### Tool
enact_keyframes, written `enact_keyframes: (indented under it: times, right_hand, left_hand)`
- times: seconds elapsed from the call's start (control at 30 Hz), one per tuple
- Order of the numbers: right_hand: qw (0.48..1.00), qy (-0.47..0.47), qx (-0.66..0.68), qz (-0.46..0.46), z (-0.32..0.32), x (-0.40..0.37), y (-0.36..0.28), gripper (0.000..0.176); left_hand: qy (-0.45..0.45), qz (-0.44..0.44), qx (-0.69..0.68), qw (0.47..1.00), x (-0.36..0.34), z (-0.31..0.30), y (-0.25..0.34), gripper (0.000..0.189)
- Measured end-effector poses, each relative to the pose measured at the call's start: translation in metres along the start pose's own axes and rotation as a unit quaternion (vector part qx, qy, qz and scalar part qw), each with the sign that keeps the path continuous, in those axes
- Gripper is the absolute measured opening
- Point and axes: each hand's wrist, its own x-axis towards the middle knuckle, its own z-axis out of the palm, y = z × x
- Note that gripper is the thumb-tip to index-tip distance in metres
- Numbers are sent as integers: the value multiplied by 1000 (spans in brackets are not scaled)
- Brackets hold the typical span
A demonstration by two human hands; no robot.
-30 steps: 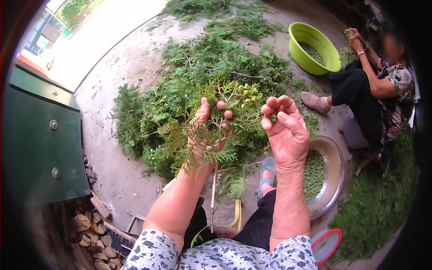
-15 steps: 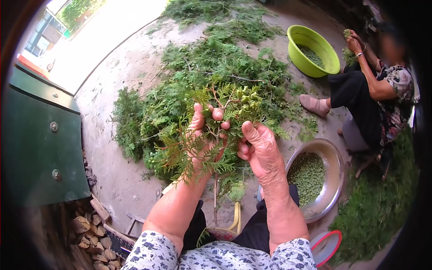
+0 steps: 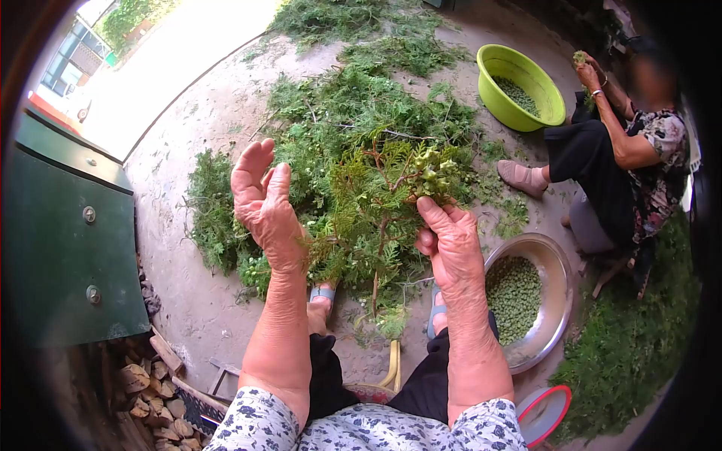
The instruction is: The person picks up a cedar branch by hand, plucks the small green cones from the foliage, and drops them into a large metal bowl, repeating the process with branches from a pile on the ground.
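My right hand [image 3: 455, 244] pinches a leafy arborvitae branch [image 3: 382, 225] between thumb and fingers. The branch hangs in front of me, its bare brown stem pointing down. A cluster of pale green cones [image 3: 431, 171] sits at its upper right, just above my right thumb. My left hand [image 3: 265, 207] is raised to the left of the branch, apart from it, with thumb and fingers parted and half curled. Whether a small cone lies inside its fingers I cannot make out. Below my right wrist stands a metal basin [image 3: 560, 301] with many green cones [image 3: 515, 297] in it.
A heap of cut green branches [image 3: 301, 120] covers the floor ahead. A lime-green basin [image 3: 549, 101] with cones stands at the upper right, near a seated person [image 3: 628, 143] holding a sprig. At left are a green door panel [image 3: 60, 240] and chopped firewood [image 3: 162, 406].
My left hand has let go of the branch and moved left, away from it. My right hand now grips the branch near the cones and has shifted slightly right.
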Motion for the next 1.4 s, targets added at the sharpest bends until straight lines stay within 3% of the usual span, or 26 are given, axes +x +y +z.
enact_keyframes:
  times: [0.03,0.1,0.17,0.23,0.33,0.4,0.43,0.5,0.63,0.67,0.77,0.83,0.87,0.93,1.03,1.1,1.23,1.4]
  right_hand:
    - [1000,0,0,0,0,0,-1,16]
    - [998,-10,-54,-12,2,-1,-5,18]
    - [993,-16,-111,-31,3,-2,-8,19]
    - [984,-23,-169,-51,3,0,-9,20]
    - [950,-34,-285,-127,0,2,-10,21]
    - [895,-52,-389,-211,-1,3,-12,22]
    - [895,-53,-389,-211,-1,2,-11,22]
    - [918,-77,-341,-189,2,1,-8,22]
    - [927,-89,-309,-190,6,0,-6,20]
    - [939,-81,-301,-149,8,-3,-11,19]
    - [956,-69,-268,-94,11,-5,-11,19]
    - [964,-63,-245,-81,8,-4,-8,20]
    - [971,-62,-227,-47,4,-3,-7,20]
    - [976,-61,-210,-12,4,-3,-7,20]
    - [991,-21,-128,17,11,-5,-6,17]
    - [995,-16,-91,29,11,-5,-5,15]
    - [994,-18,-104,9,9,-4,-3,14]
    - [953,-44,-252,-163,7,-3,2,16]
  left_hand:
    - [34,114,61,991,-1,2,6,34]
    - [42,162,107,980,-7,4,11,27]
    - [-105,195,207,953,-13,8,13,24]
    - [-194,295,394,849,-11,11,15,35]
    - [-226,300,399,836,-7,11,21,41]
    - [-269,150,296,904,-8,12,30,43]
    - [-269,149,296,904,-10,12,28,43]
    - [-311,-83,138,937,-17,13,19,46]
    - [-336,-62,293,893,-19,10,6,34]
    - [-337,-62,293,893,-19,9,2,34]
    - [-379,-114,215,893,-19,7,-4,23]
    - [-364,-243,124,891,-24,10,2,23]
    - [-364,-243,124,891,-26,11,1,23]
    - [-297,-324,-23,898,-28,12,-3,14]
    - [-262,-386,-132,875,-31,15,-1,15]
    - [-259,-389,-112,877,-33,19,1,18]
    - [-235,-410,-102,875,-35,21,5,16]
    - [-159,-398,-141,892,-36,17,-10,8]
